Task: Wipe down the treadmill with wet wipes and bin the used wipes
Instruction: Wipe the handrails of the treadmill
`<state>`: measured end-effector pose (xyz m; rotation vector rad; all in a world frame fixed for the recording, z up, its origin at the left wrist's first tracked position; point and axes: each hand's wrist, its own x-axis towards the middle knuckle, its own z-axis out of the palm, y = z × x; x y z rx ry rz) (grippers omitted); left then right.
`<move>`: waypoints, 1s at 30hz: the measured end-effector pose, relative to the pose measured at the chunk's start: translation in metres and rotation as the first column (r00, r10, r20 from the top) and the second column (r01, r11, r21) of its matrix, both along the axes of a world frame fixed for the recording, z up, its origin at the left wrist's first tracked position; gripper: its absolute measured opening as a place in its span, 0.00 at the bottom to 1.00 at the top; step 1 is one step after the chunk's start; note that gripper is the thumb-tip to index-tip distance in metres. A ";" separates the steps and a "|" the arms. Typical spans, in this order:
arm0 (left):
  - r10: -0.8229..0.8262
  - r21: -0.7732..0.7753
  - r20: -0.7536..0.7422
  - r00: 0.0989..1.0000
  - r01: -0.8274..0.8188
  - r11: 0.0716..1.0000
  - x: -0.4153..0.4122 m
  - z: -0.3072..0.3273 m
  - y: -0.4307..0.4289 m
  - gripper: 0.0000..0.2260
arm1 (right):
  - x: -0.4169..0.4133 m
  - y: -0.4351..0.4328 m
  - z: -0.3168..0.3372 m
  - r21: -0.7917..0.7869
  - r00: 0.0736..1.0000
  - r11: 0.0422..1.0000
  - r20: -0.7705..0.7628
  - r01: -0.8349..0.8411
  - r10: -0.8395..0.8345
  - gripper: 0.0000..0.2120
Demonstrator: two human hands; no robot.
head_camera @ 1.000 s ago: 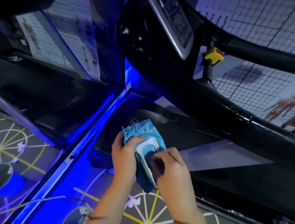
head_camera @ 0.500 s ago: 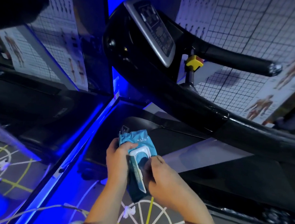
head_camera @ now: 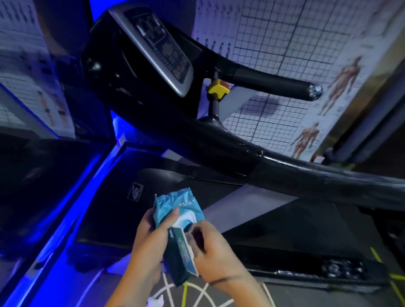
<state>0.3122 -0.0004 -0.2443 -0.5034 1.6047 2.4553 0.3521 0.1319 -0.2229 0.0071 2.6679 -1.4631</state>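
Your left hand grips the wipes pack, right hand pinching at its flap, so brace firmly and draw one wipe out slowly.

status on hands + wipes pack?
Left hand grip shut on wipes pack. Right hand at its lid, open. No wipe out yet. Treadmill unobstructed.

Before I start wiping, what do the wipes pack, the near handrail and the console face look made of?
Wipes pack: soft plastic film, going by its crinkles and sheen, with a stiffer white flap, probably plastic. Handrail: glossy black, either painted metal or plastic; a seam partway along suggests a wrap or sleeve. Console face: silver-grey matte panel, likely plastic; its buttons are too blurred to judge.
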 end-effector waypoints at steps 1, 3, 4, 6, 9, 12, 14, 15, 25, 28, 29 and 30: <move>0.052 -0.057 -0.005 0.999 -0.052 0.997 -0.001 -0.005 0.005 0.09 | 0.001 0.004 -0.001 0.009 0.999 1.000 0.031 -0.009 0.009 0.06; 0.153 -0.164 -0.040 0.987 -0.157 0.974 -0.001 -0.008 0.012 0.07 | 0.005 0.013 0.000 0.005 0.994 0.997 0.087 -0.072 0.071 0.06; 0.184 -0.201 -0.066 0.981 -0.194 0.960 -0.001 -0.007 0.014 0.09 | 0.008 0.018 0.001 -0.036 0.989 0.994 0.101 -0.102 0.105 0.06; 0.231 -0.228 -0.091 0.969 -0.246 0.942 -0.004 -0.005 0.010 0.15 | 0.013 0.025 0.006 -0.106 0.990 0.989 0.088 -0.102 0.112 0.07; 0.260 -0.134 -0.083 0.962 -0.269 0.954 -0.012 -0.002 0.002 0.10 | 0.007 0.033 0.009 0.036 0.991 0.995 -0.105 0.089 -0.085 0.08; 0.186 0.030 -0.041 0.982 -0.185 0.982 -0.009 0.008 0.004 0.07 | 0.002 0.034 0.016 0.015 0.981 0.991 -0.142 0.135 -0.131 0.07; 0.120 0.097 -0.037 0.992 -0.116 0.988 -0.004 0.016 0.007 0.11 | 0.003 0.027 0.020 0.025 0.977 0.994 -0.188 0.107 -0.100 0.04; 0.093 0.123 -0.042 0.995 -0.088 0.989 -0.002 0.021 0.007 0.12 | 0.004 0.024 0.023 0.040 0.969 0.993 -0.228 0.113 -0.101 0.04; 0.042 0.130 -0.104 0.994 -0.029 0.991 0.004 0.044 -0.003 0.05 | 0.008 0.013 0.034 0.341 0.979 0.938 -0.203 0.062 0.009 0.07; 0.053 0.133 -0.096 0.994 -0.040 0.990 0.002 0.045 -0.007 0.05 | 0.007 0.009 0.034 0.377 0.971 0.925 -0.236 0.057 0.037 0.06; 0.054 0.133 -0.096 0.994 -0.041 0.990 0.001 0.044 -0.007 0.06 | 0.006 0.007 0.033 0.364 0.964 0.929 -0.265 0.068 0.034 0.05; 0.058 0.132 -0.097 0.994 -0.045 0.990 0.000 0.045 -0.008 0.08 | 0.005 0.005 0.031 0.353 0.957 0.933 -0.289 0.073 0.035 0.04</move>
